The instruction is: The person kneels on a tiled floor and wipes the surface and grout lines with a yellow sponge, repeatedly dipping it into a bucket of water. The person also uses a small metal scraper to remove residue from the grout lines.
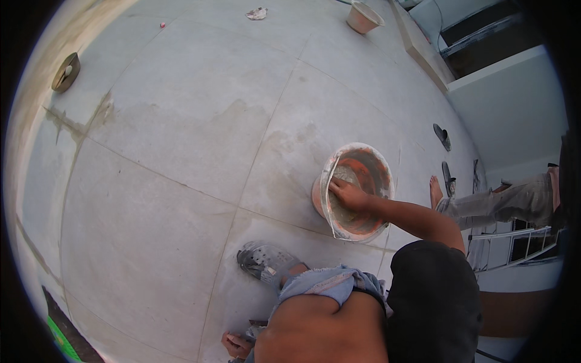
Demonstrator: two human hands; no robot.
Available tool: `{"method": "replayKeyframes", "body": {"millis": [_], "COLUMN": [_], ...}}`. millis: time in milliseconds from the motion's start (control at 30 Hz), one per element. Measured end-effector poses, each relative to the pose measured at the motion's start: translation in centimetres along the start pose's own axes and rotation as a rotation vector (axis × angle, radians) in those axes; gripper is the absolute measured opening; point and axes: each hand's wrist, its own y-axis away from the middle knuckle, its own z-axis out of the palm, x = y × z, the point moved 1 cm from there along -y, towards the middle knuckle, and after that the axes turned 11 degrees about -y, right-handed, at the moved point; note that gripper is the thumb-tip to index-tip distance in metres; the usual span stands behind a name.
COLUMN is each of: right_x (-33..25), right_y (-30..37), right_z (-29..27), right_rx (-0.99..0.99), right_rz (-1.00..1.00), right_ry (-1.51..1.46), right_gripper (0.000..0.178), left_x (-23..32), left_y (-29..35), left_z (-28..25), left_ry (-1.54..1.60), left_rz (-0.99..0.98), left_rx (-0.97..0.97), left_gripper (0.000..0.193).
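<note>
My right arm reaches out of a black sleeve [433,296] into a bucket [319,196] with a pale, crusted rim and an orange inside. In it, my right hand [350,195] is bent down against a wet grey mix [344,174] like mortar; its fingers look drawn together, and their tips are hidden. At the lower edge, my left hand [236,345] is curled beside my leg. A dark flat edge [257,323] shows close to it, but what the fingers hold is unclear. My bare knee [321,330] shows through blue denim, above a grey clog [264,260].
Large grey tiles [151,206] cover the floor. Another bucket [364,17] stands at the far right. A round pan [66,72] lies by the left wall. At right are a person's leg [496,202], dark slippers [442,137] and a metal ladder [514,245].
</note>
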Motion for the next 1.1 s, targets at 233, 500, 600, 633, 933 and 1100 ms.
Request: {"method": "replayKeyframes", "body": {"millis": [233, 500, 600, 633, 933, 1100], "right_x": [4.6, 2.5, 2.2, 3.6, 8.5, 3.8], "right_y": [-1.3, 0.4, 0.4, 0.4, 0.7, 1.7], "right_z": [4.1, 2.8, 0.6, 1.6, 3.3, 4.0], "right_rx": [-0.381, -0.014, -0.135, -0.228, -0.296, 0.006], "right_rz": [0.224, -0.130, -0.362, -0.314, -0.208, -0.125], "right_ry": [0.155, -0.205, -0.132, -0.161, -0.265, -0.266], "right_gripper": [0.021, 0.031, 0.039, 0.040, 0.048, 0.041], "left_x": [5.4, 15.3, 17.2, 17.2, 17.1, 16.6], "left_y": [-0.7, -4.7, -4.9, -4.8, -3.1, -2.5], "left_z": [-1.6, -5.0, -5.1, -4.9, -3.2, -3.9], "left_ry": [-0.005, -0.235, -0.329, -0.320, -0.242, -0.349], "left_rz": [-0.020, 0.533, 0.439, 0.443, 0.473, 0.447], "left_rx": [-0.237, -0.615, -0.750, -0.705, -0.655, -0.782], "left_gripper": [0.028, 0.046, 0.055, 0.058, 0.069, 0.072]}}
